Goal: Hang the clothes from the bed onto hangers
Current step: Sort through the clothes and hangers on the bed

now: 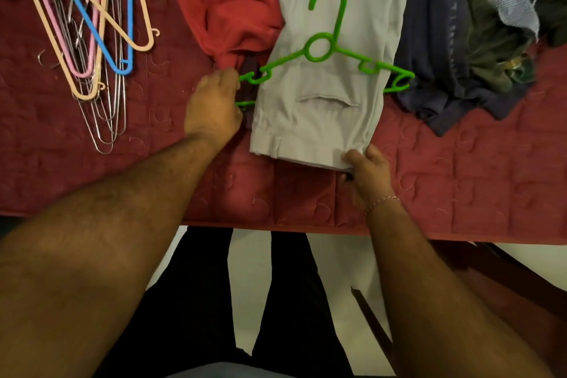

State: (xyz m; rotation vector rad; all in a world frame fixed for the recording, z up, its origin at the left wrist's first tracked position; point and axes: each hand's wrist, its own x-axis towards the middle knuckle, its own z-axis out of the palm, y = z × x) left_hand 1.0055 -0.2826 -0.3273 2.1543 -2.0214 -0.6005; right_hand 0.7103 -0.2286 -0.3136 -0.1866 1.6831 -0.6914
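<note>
1. Green plastic hanger (319, 47) lies flat on the light grey trousers (331, 70), hook pointing away from the person; its lower bar passes beneath the fabric, so only both ends show.
2. Light grey trousers lie folded lengthwise on the bed (460, 178), waistband edge toward the person, the rest running up and out of view.
3. Left hand (211, 104) grips the left end of the green hanger; its fingers are curled around the plastic, mostly hidden behind the back of the hand.
4. Right hand (366, 169) holds the near right corner of the trousers; thumb on top of the fabric, fingers curled underneath, pinching the edge. A thin bracelet (382, 202) sits on this wrist.
5. Red garment (227, 0) lies just left of the trousers, touching them along one edge.
6. Dark navy garment (435, 40) lies just right of the trousers, under the hanger's right end.
7. Mixed pile of clothes (509, 18) sits at the far right of the bed.
8. Spare hangers (92, 24), blue, pink, peach plastic and bare wire, lie heaped at the far left of the bed, well apart from the trousers.
</note>
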